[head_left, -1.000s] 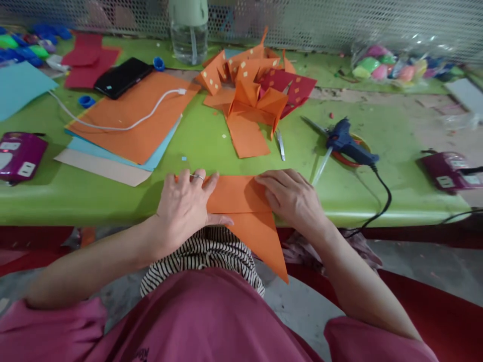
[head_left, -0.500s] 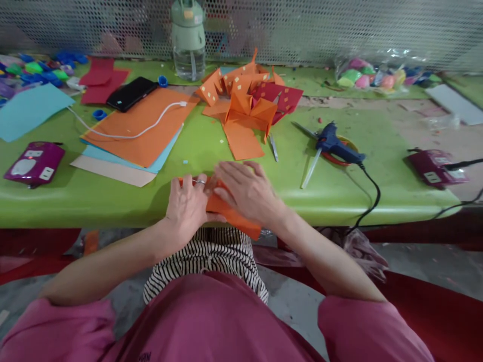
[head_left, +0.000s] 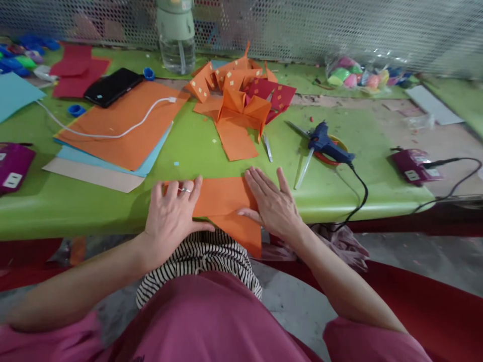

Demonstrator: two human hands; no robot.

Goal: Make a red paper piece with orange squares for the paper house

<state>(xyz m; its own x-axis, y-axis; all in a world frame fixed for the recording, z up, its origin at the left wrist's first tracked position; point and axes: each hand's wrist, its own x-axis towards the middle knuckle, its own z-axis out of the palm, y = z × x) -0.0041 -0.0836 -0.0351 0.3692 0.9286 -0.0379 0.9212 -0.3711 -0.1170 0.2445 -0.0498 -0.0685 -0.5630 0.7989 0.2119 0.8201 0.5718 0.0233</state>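
Observation:
A folded sheet of orange paper [head_left: 222, 195] lies along the table's front edge, its lower flap hanging over the edge above my lap. On its left end rests my left hand [head_left: 171, 211], a ring on one finger, fingers bent over the paper and thumb along the near edge, holding it. My right hand [head_left: 277, 208] lies flat on the right end, fingers stretched and thumb spread. Beyond them sit folded orange paper pieces [head_left: 239, 133] and a red piece with small yellow squares [head_left: 281, 98]. A pair of tweezers [head_left: 267, 148] lies beside these.
A blue glue gun [head_left: 330, 143] with its cable lies to the right, near a purple power socket [head_left: 413, 166]. At left are stacked paper sheets [head_left: 113, 128], a white cable and a black phone [head_left: 113, 87]. A water bottle [head_left: 176, 42] stands at the back.
My right hand has slid right across the orange paper and now lies flat on its right end. My left hand has shifted slightly left. More of the fold is exposed; the view has turned slightly.

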